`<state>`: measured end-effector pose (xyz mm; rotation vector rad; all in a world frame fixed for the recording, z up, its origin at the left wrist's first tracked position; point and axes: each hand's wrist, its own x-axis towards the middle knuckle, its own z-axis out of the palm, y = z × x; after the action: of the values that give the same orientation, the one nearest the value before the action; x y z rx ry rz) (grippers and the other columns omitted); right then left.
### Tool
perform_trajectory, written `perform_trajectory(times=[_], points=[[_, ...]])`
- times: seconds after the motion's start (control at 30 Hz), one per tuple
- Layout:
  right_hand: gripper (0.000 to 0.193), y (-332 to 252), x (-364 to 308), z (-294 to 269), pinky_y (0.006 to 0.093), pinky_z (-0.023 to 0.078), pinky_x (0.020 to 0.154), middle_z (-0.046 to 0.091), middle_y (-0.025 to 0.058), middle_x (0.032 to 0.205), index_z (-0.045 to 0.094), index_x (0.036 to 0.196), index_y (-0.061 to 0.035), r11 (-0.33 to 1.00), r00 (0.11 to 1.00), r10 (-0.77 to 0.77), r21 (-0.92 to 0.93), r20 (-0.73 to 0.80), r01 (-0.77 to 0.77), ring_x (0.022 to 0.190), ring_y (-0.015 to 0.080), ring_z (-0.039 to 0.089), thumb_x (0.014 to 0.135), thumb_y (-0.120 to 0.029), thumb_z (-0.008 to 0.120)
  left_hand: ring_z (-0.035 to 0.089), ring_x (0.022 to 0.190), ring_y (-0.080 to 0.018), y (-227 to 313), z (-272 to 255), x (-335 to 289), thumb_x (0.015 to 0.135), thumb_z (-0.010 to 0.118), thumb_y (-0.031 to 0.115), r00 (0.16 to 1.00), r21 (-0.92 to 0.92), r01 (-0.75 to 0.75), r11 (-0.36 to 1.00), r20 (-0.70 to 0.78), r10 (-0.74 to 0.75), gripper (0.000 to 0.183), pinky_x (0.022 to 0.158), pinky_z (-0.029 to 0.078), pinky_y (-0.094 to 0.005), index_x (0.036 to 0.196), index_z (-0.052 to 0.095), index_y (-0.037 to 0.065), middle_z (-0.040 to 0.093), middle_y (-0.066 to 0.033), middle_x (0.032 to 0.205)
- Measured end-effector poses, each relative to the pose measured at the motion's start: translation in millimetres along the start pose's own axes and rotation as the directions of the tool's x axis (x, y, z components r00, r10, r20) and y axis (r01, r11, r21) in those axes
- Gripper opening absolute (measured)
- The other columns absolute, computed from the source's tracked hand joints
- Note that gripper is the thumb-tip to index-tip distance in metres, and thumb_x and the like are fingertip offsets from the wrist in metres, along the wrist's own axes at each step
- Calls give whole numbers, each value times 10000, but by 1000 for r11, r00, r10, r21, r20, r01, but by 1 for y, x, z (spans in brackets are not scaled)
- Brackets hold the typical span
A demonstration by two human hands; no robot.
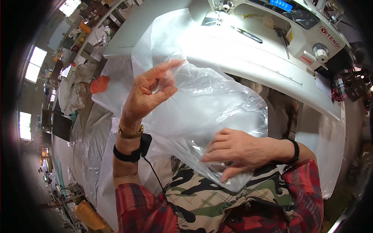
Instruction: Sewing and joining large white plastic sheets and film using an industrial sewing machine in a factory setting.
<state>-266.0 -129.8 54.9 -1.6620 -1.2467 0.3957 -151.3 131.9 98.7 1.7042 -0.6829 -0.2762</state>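
A large clear plastic sheet or bag lies crumpled across my lap and up over the edge of the sewing table. Above its left part is my left hand, its index finger stretched out and its thumb apart; the fingertips are smeared by motion. On the plastic's near right part rests my right hand, fingers spread and thumb held away from them. A fold of plastic runs under that thumb. Neither hand shows a clear grip.
A white sewing machine with a lit display stands at the far right on a white table with a printed scale. Dark-handled thread snips lie near the needle. An orange-red piece sits at left, beside more plastic sheeting.
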Motion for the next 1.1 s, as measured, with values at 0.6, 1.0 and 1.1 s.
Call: perform_trajectory(times=[0.6,1.0,1.1], points=[[726,61,-6,-111,354,406,1047,562,190,1328,505,1360,36,973,536,160,39,-829,-230,1269,257,517,957,-568,512,360,659,-68,22,6,8,798,665,-34,972,119,-158,980,195,133,773,690,359,-210,1503,364,67,388,61,719],[866,106,68,-136,355,421,1025,601,165,1276,481,1397,-25,979,865,184,169,-466,-117,1173,205,568,936,-735,295,395,642,-73,41,25,-3,775,695,-7,958,65,-94,993,278,72,777,678,355,-225,1484,378,26,464,35,728],[828,101,67,-138,339,474,920,676,122,1058,605,1253,-26,888,923,257,448,-286,-108,999,186,622,951,-721,270,397,647,-69,40,23,-5,779,701,-10,957,36,-80,996,283,66,775,673,348,-224,1484,380,29,465,40,732]])
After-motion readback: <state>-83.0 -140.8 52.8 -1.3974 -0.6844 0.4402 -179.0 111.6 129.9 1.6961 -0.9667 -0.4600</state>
